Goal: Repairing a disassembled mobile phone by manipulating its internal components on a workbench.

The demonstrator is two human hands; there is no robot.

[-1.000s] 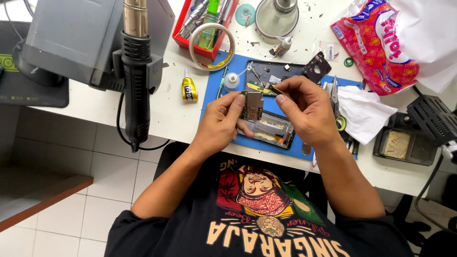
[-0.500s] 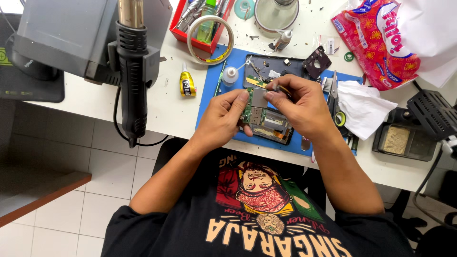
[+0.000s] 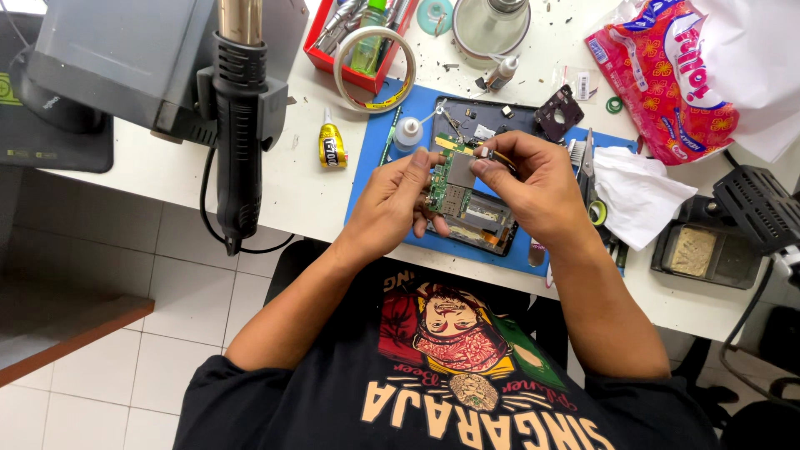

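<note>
While both hands meet above the blue mat (image 3: 367, 179), a green circuit board (image 3: 448, 185) sits upright between them, lifted clear of the bench (image 3: 292, 179). The left hand (image 3: 392, 204) pinches the board's left edge, its thumb and forefinger pressed together near the top corner while the lower fingers (image 3: 421, 218) curl behind the bottom half. The right hand (image 3: 533, 187) comes in from the other side, its thumb and forefinger pinched on a small gold-coloured part (image 3: 481, 152) at the board's upper right corner; the rest of that hand's fingers are folded under the palm. Just below the board, on the mat, lies an opened phone frame (image 3: 487, 225), partly hidden by the right hand. Left of the mat stands a small yellow glue bottle (image 3: 332, 146), and beyond it a black hot-air gun (image 3: 239, 125) hangs nozzle-up in its holder. A crumpled white tissue (image 3: 637, 196) lies right of the right hand, near a pair of tweezers (image 3: 587, 162).
</note>
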